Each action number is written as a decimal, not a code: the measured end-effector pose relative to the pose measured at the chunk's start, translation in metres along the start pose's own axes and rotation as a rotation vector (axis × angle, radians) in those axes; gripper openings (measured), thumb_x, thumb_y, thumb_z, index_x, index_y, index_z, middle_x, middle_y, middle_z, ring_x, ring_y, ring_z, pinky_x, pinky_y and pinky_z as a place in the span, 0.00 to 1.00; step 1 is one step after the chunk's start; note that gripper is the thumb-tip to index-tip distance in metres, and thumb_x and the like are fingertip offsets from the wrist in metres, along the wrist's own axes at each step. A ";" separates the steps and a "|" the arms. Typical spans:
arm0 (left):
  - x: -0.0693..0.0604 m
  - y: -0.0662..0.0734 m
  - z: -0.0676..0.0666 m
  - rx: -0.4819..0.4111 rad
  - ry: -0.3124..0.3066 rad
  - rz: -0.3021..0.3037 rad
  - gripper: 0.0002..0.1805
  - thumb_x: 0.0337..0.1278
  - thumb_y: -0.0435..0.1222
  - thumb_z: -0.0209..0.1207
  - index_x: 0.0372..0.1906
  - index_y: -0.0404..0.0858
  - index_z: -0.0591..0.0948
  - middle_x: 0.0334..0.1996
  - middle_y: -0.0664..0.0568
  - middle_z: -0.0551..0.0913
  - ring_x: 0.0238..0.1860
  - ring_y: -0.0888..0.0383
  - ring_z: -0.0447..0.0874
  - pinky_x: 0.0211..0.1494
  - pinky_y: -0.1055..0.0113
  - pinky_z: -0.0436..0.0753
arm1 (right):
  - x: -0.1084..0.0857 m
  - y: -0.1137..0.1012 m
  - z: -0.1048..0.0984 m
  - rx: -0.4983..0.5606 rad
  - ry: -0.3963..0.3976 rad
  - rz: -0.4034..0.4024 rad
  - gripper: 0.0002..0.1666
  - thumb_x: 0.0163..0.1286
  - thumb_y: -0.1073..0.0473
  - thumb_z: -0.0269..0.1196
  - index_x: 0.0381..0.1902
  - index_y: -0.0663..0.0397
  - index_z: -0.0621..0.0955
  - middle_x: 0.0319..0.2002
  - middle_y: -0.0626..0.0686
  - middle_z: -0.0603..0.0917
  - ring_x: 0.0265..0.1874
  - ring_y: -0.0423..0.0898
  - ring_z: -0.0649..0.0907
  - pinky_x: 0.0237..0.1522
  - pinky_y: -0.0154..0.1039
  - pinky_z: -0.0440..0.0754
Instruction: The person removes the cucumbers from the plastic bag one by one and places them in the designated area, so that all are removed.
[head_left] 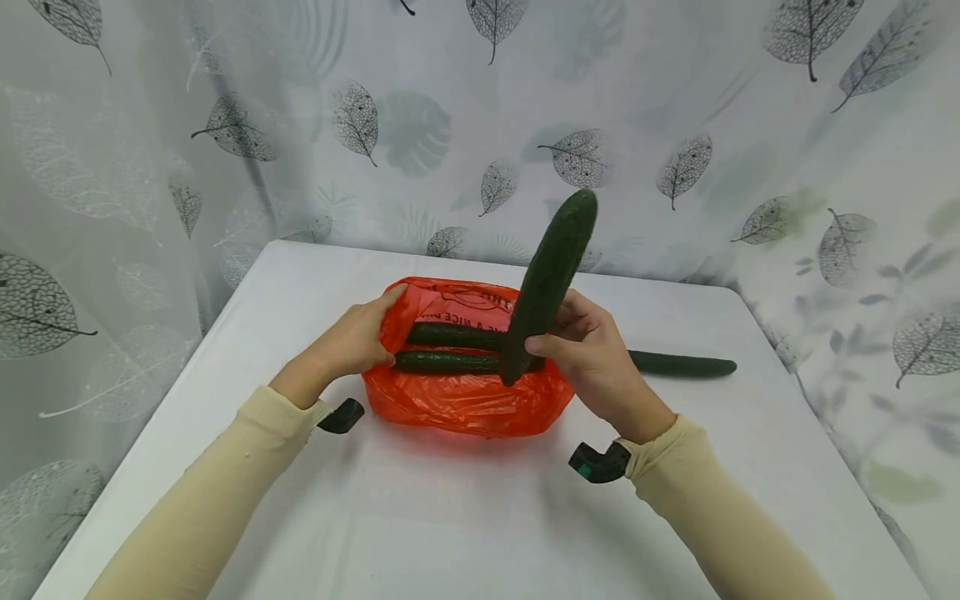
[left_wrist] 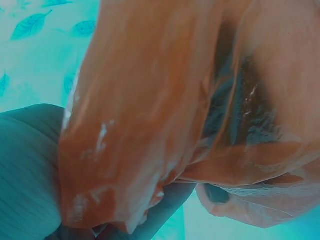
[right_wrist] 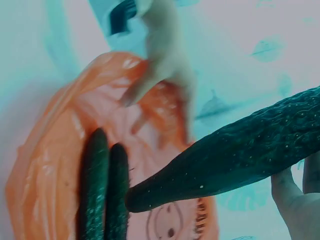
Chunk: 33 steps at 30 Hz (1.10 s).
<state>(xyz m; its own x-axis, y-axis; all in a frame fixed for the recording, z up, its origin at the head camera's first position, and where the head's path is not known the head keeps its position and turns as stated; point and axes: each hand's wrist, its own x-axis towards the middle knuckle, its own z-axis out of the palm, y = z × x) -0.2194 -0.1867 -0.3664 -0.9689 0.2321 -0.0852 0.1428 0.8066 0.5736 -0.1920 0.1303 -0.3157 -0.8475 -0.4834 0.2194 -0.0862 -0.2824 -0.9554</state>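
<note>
A red plastic bag (head_left: 465,412) lies with its mouth open, and two cucumbers (head_left: 442,362) rest side by side in it. My left hand (head_left: 352,337) grips the bag's left edge, thumb and fingers spread along it; in the left wrist view the bag's plastic (left_wrist: 135,100) covers much of that hand. My right hand (head_left: 600,358) holds a third cucumber (head_left: 551,275) tilted upright above the bag, pinched near its lower part. In the right wrist view this cucumber (right_wrist: 235,150) crosses in front of the two in the bag (right_wrist: 94,185).
Another cucumber (head_left: 682,365) lies on the white table (head_left: 450,517) to the right of the bag, its left end hidden behind my right hand. A leaf-patterned curtain (head_left: 420,125) hangs behind the table and along its sides.
</note>
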 end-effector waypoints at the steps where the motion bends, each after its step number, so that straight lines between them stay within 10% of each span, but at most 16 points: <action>1: 0.000 0.000 0.000 0.000 -0.001 -0.001 0.59 0.44 0.24 0.72 0.81 0.38 0.51 0.67 0.31 0.71 0.63 0.35 0.72 0.62 0.42 0.76 | -0.001 -0.004 -0.001 0.029 0.002 -0.004 0.29 0.68 0.77 0.59 0.65 0.53 0.77 0.54 0.56 0.82 0.57 0.56 0.79 0.61 0.52 0.77; 12: -0.001 0.000 0.000 0.003 0.001 -0.002 0.59 0.44 0.25 0.72 0.81 0.39 0.51 0.66 0.31 0.72 0.62 0.35 0.72 0.61 0.42 0.77 | -0.008 -0.043 -0.020 0.180 0.061 -0.100 0.22 0.70 0.73 0.60 0.60 0.54 0.79 0.51 0.55 0.81 0.56 0.54 0.76 0.60 0.49 0.76; 21: -0.002 0.000 -0.002 -0.015 0.001 0.001 0.59 0.44 0.24 0.72 0.81 0.38 0.51 0.66 0.31 0.72 0.61 0.36 0.73 0.58 0.44 0.79 | -0.018 -0.050 -0.043 -0.043 0.128 -0.213 0.27 0.64 0.83 0.57 0.59 0.64 0.81 0.46 0.58 0.84 0.46 0.54 0.81 0.48 0.43 0.83; 33: -0.002 0.000 -0.002 -0.010 0.003 0.006 0.59 0.44 0.24 0.72 0.81 0.38 0.51 0.65 0.31 0.73 0.60 0.36 0.74 0.58 0.45 0.79 | -0.038 -0.029 -0.087 -0.420 0.163 -0.166 0.31 0.56 0.82 0.69 0.59 0.67 0.81 0.52 0.57 0.84 0.49 0.52 0.83 0.51 0.37 0.83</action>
<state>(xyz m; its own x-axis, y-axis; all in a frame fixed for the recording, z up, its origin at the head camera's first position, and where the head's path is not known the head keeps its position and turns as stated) -0.2175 -0.1883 -0.3641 -0.9687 0.2352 -0.0789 0.1467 0.7997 0.5821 -0.2029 0.2292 -0.3132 -0.8725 -0.3148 0.3737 -0.4028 0.0306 -0.9148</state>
